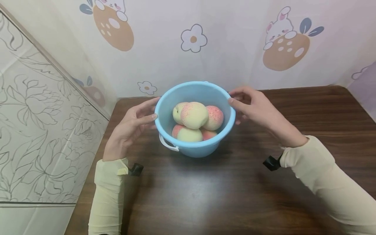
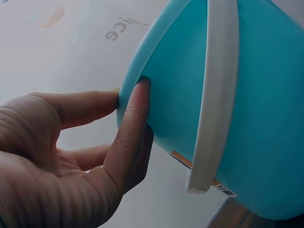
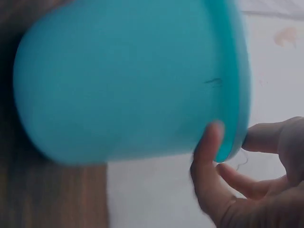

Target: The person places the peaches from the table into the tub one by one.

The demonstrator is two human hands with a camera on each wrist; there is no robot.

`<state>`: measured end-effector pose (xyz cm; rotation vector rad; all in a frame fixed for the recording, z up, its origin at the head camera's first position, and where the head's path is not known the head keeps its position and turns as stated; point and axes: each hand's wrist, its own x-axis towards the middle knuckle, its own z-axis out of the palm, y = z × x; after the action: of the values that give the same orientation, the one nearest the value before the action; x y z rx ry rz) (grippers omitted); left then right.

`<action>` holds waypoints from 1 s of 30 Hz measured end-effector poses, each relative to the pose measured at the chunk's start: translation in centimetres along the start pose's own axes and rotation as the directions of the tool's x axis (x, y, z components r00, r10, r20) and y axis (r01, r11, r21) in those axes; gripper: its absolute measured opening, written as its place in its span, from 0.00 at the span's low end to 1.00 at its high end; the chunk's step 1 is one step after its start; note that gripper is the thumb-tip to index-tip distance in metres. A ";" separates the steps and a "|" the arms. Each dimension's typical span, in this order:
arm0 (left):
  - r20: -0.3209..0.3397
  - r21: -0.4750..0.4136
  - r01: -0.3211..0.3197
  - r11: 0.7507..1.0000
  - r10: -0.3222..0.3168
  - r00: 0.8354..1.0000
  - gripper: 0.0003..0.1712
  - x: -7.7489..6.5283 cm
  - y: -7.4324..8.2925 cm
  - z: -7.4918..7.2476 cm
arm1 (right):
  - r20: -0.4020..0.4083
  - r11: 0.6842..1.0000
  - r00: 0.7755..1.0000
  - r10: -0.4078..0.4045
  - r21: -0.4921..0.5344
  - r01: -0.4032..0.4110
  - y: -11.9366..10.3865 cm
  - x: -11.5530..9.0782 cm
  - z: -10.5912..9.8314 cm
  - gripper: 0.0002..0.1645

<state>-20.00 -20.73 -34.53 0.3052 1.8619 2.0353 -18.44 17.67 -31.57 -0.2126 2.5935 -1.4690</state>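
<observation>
A light-blue bucket (image 1: 197, 150) stands upright in the middle of the head view, with several pink-and-yellow peaches (image 1: 194, 115) heaped inside. Its white handle (image 1: 168, 143) hangs down on the left side, and in the left wrist view the same handle (image 2: 218, 95) crosses the bucket wall. My left hand (image 1: 127, 125) pinches the left part of the rim (image 2: 130, 88) between thumb and fingers. On the opposite side, my right hand (image 1: 257, 106) pinches the rim (image 3: 242, 95). Whether the bucket's base touches the table cannot be told.
Beneath the bucket is a dark brown wooden table (image 1: 194, 192). A pale wall covering (image 1: 232, 49) with rabbit and flower prints rises behind it. White flower-patterned panels (image 1: 44, 130) border the left. Small black devices (image 1: 272, 163) sit at both cuffs.
</observation>
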 end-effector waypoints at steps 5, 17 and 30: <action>-0.010 0.002 0.008 1.000 -0.008 1.000 0.35 0.0 -0.1 0.2 | 0.043 0.983 0.997 0.072 0.168 -0.078 0.5 0.1 -0.4 0.30; 0.036 0.041 0.000 0.999 -0.002 0.999 0.34 1.9 -0.3 1.8 | -0.002 0.967 0.995 0.100 0.235 -0.097 1.6 -0.5 -2.1 0.31; 0.041 0.024 -0.002 1.000 0.001 0.999 0.34 4.8 -0.1 4.6 | -0.069 0.955 0.987 0.148 0.268 -0.125 3.3 -0.2 -4.6 0.30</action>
<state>-22.54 -14.56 -34.58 0.3514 1.8635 1.9938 -19.33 23.26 -32.03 0.0647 2.3866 -1.7839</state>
